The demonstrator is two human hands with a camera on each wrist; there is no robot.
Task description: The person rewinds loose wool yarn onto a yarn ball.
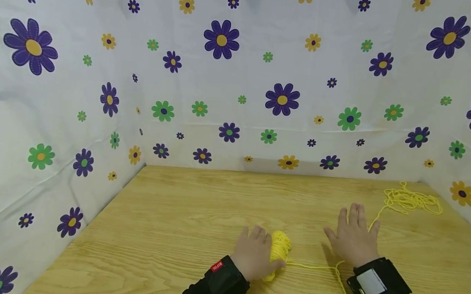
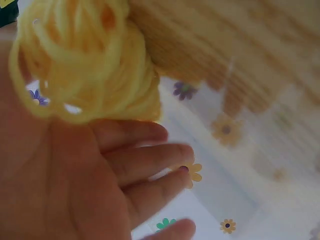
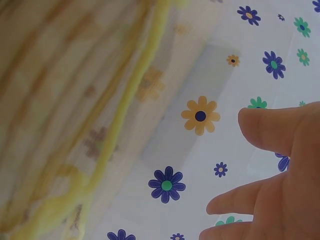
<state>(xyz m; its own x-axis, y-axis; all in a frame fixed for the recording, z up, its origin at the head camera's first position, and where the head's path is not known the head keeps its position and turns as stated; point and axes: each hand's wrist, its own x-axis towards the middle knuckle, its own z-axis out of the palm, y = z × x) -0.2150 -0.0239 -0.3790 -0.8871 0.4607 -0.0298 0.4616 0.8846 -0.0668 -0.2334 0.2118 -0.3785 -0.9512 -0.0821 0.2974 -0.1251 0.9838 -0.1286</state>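
Note:
A ball of yellow yarn (image 1: 280, 246) stands against the palm side of my left hand (image 1: 253, 254). That thumb lies across the ball, and the other fingers extend forward beside it. In the left wrist view the yarn ball (image 2: 90, 65) sits close against the palm and index finger, hiding the thumb. One strand (image 1: 311, 266) leads right from the ball to a bend below my right hand (image 1: 353, 239). The right hand is spread over the table with straight fingers. In the right wrist view a yarn strand (image 3: 122, 100) runs past, apart from the thumb and fingers.
A loose heap of yellow yarn (image 1: 411, 200) lies at the table's back right corner, with a strand going toward the right hand. A yarn tail (image 1: 345, 287) lies left of the right wrist. White flowered cloth (image 1: 249, 74) encloses the wooden table (image 1: 172, 216).

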